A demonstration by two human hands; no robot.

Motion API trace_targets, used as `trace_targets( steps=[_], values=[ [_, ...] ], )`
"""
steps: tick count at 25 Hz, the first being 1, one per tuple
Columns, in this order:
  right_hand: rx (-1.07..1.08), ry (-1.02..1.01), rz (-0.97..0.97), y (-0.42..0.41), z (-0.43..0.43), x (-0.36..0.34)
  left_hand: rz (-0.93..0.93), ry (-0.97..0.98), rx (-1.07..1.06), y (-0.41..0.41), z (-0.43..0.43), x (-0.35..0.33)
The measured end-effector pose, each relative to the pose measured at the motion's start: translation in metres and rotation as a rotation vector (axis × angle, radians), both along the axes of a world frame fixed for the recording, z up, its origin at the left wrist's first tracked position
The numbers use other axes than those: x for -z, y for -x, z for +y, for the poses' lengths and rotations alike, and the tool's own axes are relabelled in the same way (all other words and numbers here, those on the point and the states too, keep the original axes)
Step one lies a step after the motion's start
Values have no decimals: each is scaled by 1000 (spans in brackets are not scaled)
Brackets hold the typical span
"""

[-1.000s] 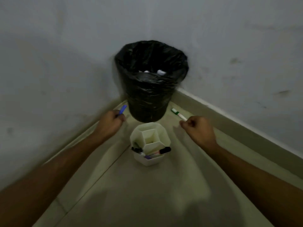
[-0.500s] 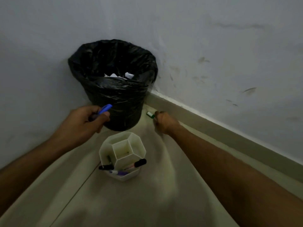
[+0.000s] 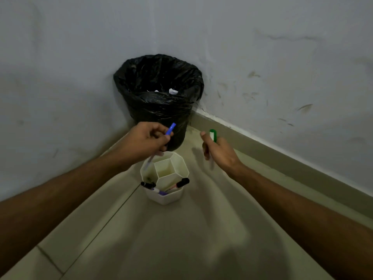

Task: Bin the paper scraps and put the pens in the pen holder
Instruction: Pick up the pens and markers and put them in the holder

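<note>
The right hand (image 3: 219,152) has lifted the green pen (image 3: 213,136) off the floor by the skirting and now holds it in the air. The left hand (image 3: 146,141) has brought the blue pen (image 3: 170,129) over the pen holder (image 3: 164,176), tip down at its far left rim

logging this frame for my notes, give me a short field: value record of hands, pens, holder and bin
left hand: holds blue-capped pen, its lower end over a rear compartment of the holder
right hand: holds green-capped pen, off to the holder's right
pen holder: white, hexagonal, on the floor; pens already in its front compartments
bin: black-lined, in the corner; white paper scraps inside
</note>
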State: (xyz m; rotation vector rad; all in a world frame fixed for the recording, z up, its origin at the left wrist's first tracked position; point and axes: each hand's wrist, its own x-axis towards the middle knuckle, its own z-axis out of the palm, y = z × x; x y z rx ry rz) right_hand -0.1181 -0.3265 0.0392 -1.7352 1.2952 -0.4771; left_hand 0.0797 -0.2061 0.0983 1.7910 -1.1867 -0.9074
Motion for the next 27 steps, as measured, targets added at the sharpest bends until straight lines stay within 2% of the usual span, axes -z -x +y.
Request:
trace_targets(
  steps=[3,6,11,15,23,27],
  values=[
    [30,111,-213,1,15,-21,-112,111,-97,10,-10,2],
    [32,161,-304,2,23,-31,-214,174,-120,21,-15,9],
    [0,145,-279,6,31,-36,-451,201,-17,27,-16,27],
    [-31,131,-268,5,34,-34,-582,139,67,26,-17,39],
    [-82,20,-246,6,31,-28,-654,-110,130,24,-26,52],
    [-129,10,-146,1,30,-25,-629,-50,76,19,-23,46]
  ],
)
